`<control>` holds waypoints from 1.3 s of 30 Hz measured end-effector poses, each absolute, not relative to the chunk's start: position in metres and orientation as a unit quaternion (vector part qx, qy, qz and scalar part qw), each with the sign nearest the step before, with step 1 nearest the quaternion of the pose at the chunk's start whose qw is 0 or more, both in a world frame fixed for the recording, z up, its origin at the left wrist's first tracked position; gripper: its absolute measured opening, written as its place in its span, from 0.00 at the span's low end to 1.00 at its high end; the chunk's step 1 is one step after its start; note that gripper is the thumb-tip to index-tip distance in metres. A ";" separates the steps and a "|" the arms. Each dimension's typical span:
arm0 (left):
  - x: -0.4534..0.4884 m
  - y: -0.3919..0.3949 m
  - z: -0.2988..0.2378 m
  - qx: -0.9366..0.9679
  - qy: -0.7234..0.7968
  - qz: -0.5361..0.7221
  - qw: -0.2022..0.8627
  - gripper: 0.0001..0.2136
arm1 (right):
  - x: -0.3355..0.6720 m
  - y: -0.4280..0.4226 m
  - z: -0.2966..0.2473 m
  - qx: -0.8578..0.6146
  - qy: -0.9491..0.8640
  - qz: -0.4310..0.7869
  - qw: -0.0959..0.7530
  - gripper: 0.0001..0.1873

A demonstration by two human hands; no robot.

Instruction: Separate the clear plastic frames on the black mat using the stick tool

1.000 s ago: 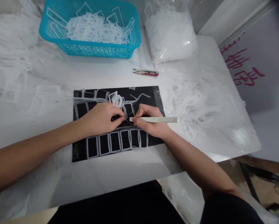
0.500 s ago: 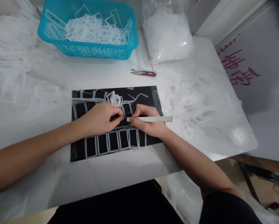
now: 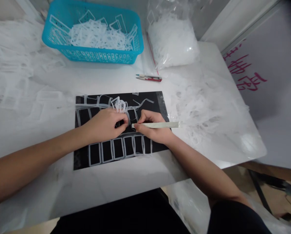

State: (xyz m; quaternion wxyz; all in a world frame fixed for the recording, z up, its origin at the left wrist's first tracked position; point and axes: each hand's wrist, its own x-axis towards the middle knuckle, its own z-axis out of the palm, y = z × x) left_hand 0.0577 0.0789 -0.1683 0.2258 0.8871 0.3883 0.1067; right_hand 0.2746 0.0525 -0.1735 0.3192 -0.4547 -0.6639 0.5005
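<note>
Starting with the big white marbled table (image 3: pixel 96 182), filling most of the view. Along the right, a pale panel (image 3: pixel 277 97) with red handwriting. Over on the table's left side, a wide blurry spread of clear-white pieces (image 3: pixel 11 65), tough to pick apart one from another. At the back, a turquoise basket (image 3: pixel 92 54) loaded with white rectangular frames (image 3: pixel 96 34). Toward the middle, a black sheet (image 3: pixel 82 156) lying flat on the table, right under both hands. To its right, a loose scatter of translucent bits (image 3: pixel 196 110), and behind that a clear plastic bag (image 3: pixel 173 42) stuffed with white stuff, just beside the basket. Along the near side of the sheet, a neat row of frames (image 3: pixel 112 149).

Left hand (image 3: pixel 108 125) over the sheet, thumb and forefinger curled toward each other; can't tell if pinching anything. Right hand (image 3: pixel 152 133) just beside it, gripping a pale flat stick (image 3: pixel 166 124) between thumb and fingers, tip near the left fingertips. Can't make out any contact with the sheet.

Past the sheet, red-handled snips (image 3: pixel 149 78) lying on the table. Smallest bit: a white tangle (image 3: pixel 120 104) just beyond the left hand.
</note>
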 end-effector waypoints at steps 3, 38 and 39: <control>0.057 0.079 -0.169 0.886 0.388 0.108 0.228 0.09 | 0.274 0.052 -0.173 -0.455 -0.663 0.502 0.318 0.12; 0.060 0.077 -0.169 0.891 0.396 0.085 0.206 0.09 | 0.274 0.053 -0.173 -0.443 -0.688 0.474 0.326 0.12; 0.060 0.077 -0.169 0.892 0.394 0.086 0.204 0.09 | 0.274 0.053 -0.172 -0.444 -0.689 0.470 0.327 0.12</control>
